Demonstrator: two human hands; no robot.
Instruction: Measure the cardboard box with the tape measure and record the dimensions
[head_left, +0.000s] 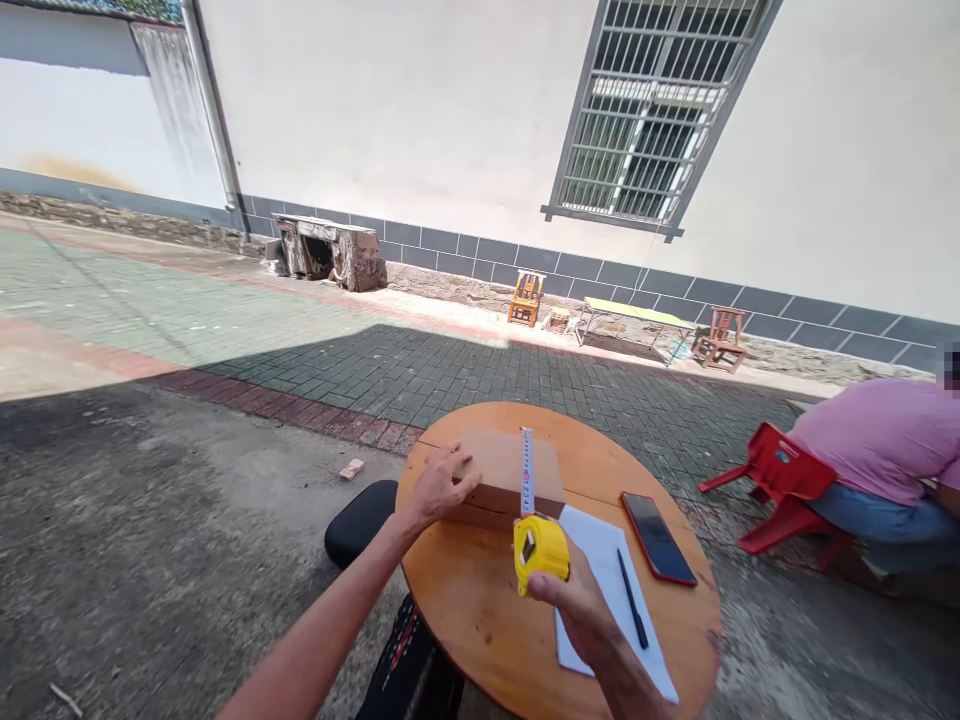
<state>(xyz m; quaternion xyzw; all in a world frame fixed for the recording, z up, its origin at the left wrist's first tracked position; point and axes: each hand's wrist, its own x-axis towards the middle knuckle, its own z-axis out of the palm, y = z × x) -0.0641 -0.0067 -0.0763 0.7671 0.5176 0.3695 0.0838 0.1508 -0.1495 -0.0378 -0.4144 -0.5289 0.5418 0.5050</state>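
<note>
A brown cardboard box (491,462) lies on the round wooden table (480,600). On the box's left front part rests my left hand (442,485), its fingers apart. My right hand (574,595) is closed around a yellow tape measure (551,548) just in front of the box. The blade (527,465) is pulled out and runs away from me over the top of the box, towards its far edge. Beneath and beside my right hand are white paper sheets (592,540) with a black pen (632,600) on them.
A red-edged phone (658,538) lies on the table's right side. A black stool seat (360,525) stands at the left. At the right, a person in a pink shirt (885,435) sits on a red plastic chair (791,465). Chairs and a bench (637,312) line the far wall.
</note>
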